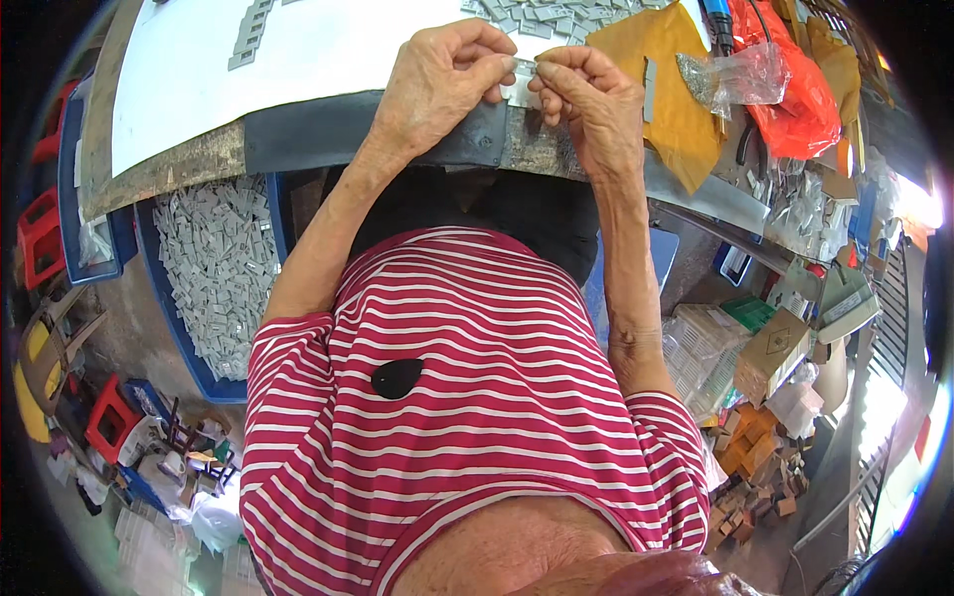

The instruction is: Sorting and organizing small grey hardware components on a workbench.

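Above the near edge of the worktable (pixel 328 124), my two hands are close together. Thumb and fingers of my left hand (pixel 434 91) pinch one end of a small flat grey piece (pixel 521 85). My right hand (pixel 599 104) pinches its other end, fingers curled. Fingertips partly cover the piece, so its exact kind cannot be made out. Just beyond my hands, many similar small grey flat pieces (pixel 552 18) lie heaped on the white table surface. Further left, several more grey pieces (pixel 248 40) are lined up in a stepped row.
Right of my hands lies brown paper (pixel 686 119) with a grey strip (pixel 650 89) on it. A clear bag of small metal parts (pixel 711 84) touches a red plastic bag (pixel 800 109). Below left, a blue bin (pixel 159 288) holds many grey pieces. Cartons (pixel 773 353) stand at right.
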`<state>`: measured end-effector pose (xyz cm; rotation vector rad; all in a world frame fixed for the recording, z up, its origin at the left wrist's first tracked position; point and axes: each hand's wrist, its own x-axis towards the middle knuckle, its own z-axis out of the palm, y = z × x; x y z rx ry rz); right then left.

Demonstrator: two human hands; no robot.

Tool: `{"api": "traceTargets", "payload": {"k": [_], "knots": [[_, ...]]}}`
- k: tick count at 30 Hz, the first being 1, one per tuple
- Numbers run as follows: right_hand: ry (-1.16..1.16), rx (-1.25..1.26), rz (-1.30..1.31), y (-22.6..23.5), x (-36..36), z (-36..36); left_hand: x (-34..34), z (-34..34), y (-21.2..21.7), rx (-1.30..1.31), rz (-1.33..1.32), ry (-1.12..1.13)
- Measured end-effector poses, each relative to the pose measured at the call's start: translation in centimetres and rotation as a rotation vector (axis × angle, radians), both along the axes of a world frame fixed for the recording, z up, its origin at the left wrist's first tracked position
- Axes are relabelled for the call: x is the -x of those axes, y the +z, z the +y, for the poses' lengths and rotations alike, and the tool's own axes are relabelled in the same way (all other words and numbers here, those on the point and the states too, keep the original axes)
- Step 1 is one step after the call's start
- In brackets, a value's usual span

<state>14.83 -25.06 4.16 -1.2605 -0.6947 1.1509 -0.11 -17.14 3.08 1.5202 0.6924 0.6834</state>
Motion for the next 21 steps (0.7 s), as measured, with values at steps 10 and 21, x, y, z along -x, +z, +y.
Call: {"api": "traceTargets", "payload": {"k": [10,21], "knots": [[0.026,0.015,-0.179,0.47,0.58,0.06,0.23,0.14,0.15,0.08,-0.055,-0.036],[0.036,0.03,-0.119,0.12,0.99,0.21,0.45,0.33,-0.08,0.129,-0.118,-0.078]]}}
